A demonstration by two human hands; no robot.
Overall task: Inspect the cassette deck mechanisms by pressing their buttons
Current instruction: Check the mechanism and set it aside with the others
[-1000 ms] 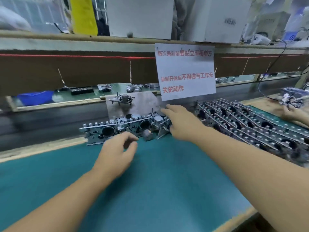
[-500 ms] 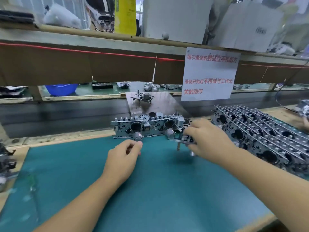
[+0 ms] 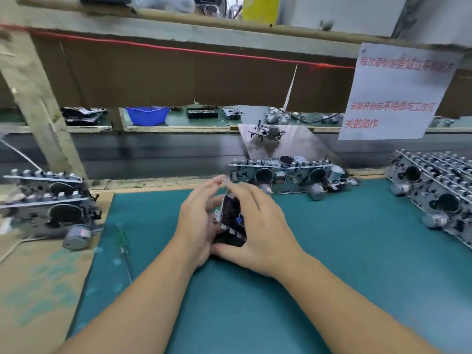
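Dark plastic and bright stamped metal make up the cassette deck mechanism (image 3: 231, 218) held upright between both hands above the middle of the teal mat (image 3: 357, 264). The right hand (image 3: 258, 231) wraps it from the right, its fingers curled over the top edge and its thumb under the lower end, which appears to steady the part. The left hand (image 3: 198, 226) closes in from the left; its fingers (image 3: 212, 185) are bent toward the top edge, touching or just short of it, probably to reach the buttons there. Motion blur hides whether any button is being pressed.

Beyond the hands, a row of mechanisms (image 3: 288, 176) leans along the far edge of the mat, likely the supply being worked through. A dense stack of mechanisms (image 3: 439, 190) lies at the right, and a small pile of mechanisms (image 3: 48, 200) sits on cardboard (image 3: 38, 290) at the left of the bench, perhaps to keep checked units apart from unchecked ones. A single mechanism (image 3: 268, 132) stands on a tilted metal plate (image 3: 298, 146) behind the row. A paper notice (image 3: 393, 90) with red characters hangs at the upper right, and a blue basin (image 3: 148, 115) sits on the far shelf.
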